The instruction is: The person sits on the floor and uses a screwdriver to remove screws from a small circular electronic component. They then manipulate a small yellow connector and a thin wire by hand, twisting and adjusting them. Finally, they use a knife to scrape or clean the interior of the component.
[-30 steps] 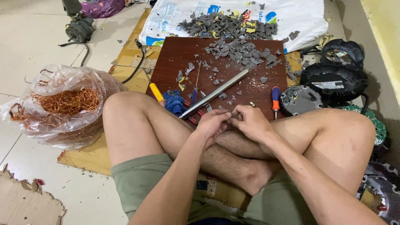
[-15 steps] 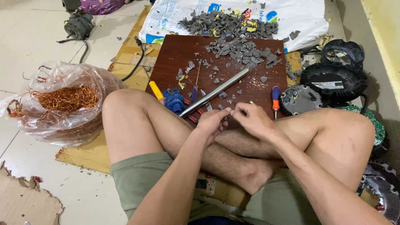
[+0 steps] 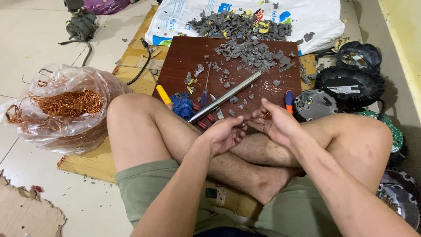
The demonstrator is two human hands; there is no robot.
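Fingers of my right hand (image 3: pixel 275 125) pinch a thin bit of copper wire (image 3: pixel 262 118) — thumb raised, the other fingers loosely curled, the strand hanging short between them. My left hand (image 3: pixel 225 134) sits just beside it, palm turned up and fingers half curled; whether it has hold of anything I cannot tell, since the fingertips hide what lies between them. Both hands hover above my crossed legs, close together but not quite touching. Just ahead of my knees lies the dark red board (image 3: pixel 188 57), strewn with grey plastic scraps (image 3: pixel 252 50) that thicken into a heap at its far edge, spilling onto a white sack (image 3: pixel 315 19). A long metal rod (image 3: pixel 224 97) rests slantwise across the board, its near end beside a blue rag (image 3: pixel 183 105) and a yellow-handled tool (image 3: pixel 163 94). A screwdriver with a blue and orange handle (image 3: pixel 289 100) lies just beyond my right hand. To my left, well apart, a clear plastic bag (image 3: pixel 83 127) holds a tangle of copper wire — loose ends poke over its rim. On my right sit round black fan housings (image 3: pixel 351 83), stacked near one another on the floor.
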